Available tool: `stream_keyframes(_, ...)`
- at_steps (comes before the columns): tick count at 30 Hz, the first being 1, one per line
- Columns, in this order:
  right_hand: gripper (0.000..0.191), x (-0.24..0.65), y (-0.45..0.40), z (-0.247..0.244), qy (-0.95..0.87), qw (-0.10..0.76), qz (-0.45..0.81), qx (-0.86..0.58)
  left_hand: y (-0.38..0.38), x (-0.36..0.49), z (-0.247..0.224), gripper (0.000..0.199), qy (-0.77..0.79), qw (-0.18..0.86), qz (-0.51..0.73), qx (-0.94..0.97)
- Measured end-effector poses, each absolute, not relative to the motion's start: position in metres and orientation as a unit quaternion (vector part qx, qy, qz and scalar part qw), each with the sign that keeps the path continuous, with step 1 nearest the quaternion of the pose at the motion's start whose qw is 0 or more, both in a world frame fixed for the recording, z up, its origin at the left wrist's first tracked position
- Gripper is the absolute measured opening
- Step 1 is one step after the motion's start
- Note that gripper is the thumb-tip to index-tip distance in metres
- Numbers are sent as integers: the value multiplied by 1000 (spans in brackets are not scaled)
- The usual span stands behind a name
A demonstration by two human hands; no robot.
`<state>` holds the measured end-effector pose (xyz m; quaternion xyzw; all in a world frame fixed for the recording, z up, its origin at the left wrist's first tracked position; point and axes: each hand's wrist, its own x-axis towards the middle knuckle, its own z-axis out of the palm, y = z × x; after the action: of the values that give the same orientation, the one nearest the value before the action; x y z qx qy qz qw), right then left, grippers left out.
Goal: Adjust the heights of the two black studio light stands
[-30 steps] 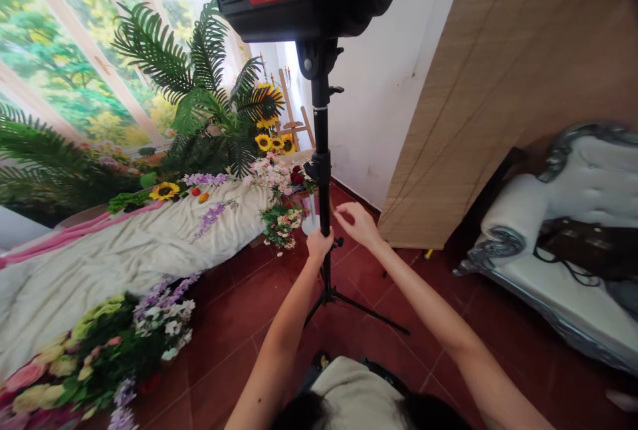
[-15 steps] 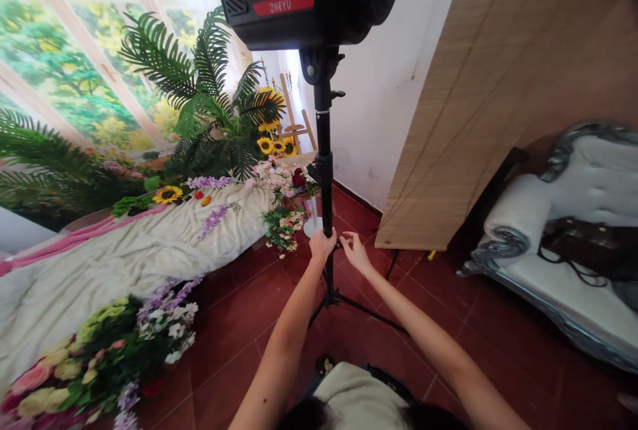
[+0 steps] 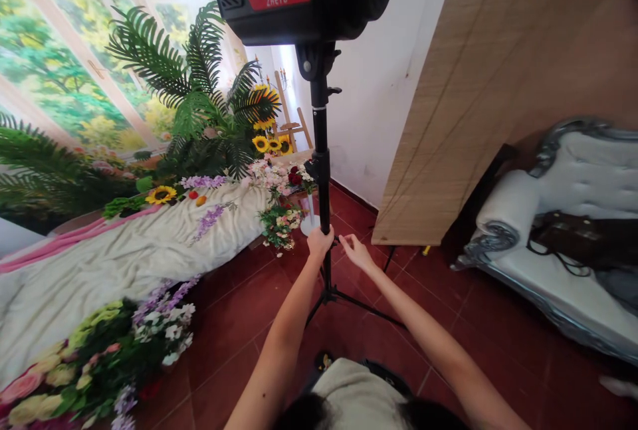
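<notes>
A black stand (image 3: pixel 323 194) rises upright in front of me, its legs spread on the red tiled floor. On top sits a big black studio light (image 3: pixel 299 1) with a red label. My left hand (image 3: pixel 319 242) is wrapped round the pole at about its middle. Just right of the pole, my right hand (image 3: pixel 355 252) has its thumb and forefinger at a small dark knob (image 3: pixel 335 240), pinched together; its other fingers are loosely curled.
On the left, a cream cloth (image 3: pixel 219 224) lies among flowers (image 3: pixel 159 337) and palm leaves. A woven blind (image 3: pixel 423 117) hangs at right, near a white sofa (image 3: pixel 573 177) with a dark bag (image 3: pixel 573 237). Another support's leg stands beneath the blind.
The view has shifted slightly, so the surroundings sit a little further left. My left hand keeps its hold on the pole; the right fingers have changed position slightly at the knob.
</notes>
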<state>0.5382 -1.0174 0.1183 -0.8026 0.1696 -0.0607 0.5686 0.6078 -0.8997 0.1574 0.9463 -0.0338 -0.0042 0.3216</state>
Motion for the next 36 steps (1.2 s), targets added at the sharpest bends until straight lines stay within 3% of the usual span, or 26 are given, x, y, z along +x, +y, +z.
stream_keyframes(2,37,539,-1018,117,149,481,-93,-859,-900,608,158,43,-33,323,-6,946)
stream_keyframes(4,36,545,-1018,116,148,464,-98,-868,-901,607,159,43,-32,325,-7,945)
stream_keyframes(7,39,557,-1017,118,176,576,-37,-797,-901,606,160,43,-28,325,-7,945)
stream_keyframes(11,33,568,-1025,125,145,787,187,-569,-901,604,162,44,-29,324,-6,946)
stream_keyframes(14,30,568,-1028,128,111,831,238,-490,-901,604,162,45,-31,322,-4,946)
stream_keyframes(18,33,561,-1019,125,141,748,136,-635,-901,605,159,45,-36,323,2,946)
stream_keyframes(22,34,545,-1017,120,100,548,-66,-828,-900,605,158,46,-41,326,1,945)
stream_keyframes(26,33,537,-1026,119,7,363,-142,-921,-900,605,158,44,-42,328,4,944)
stream_keyframes(30,30,543,-1034,117,-44,321,-162,-932,-901,604,160,44,-38,325,1,945)
stream_keyframes(36,33,551,-1042,118,-94,363,-161,-913,-903,604,161,43,-26,315,-5,949)
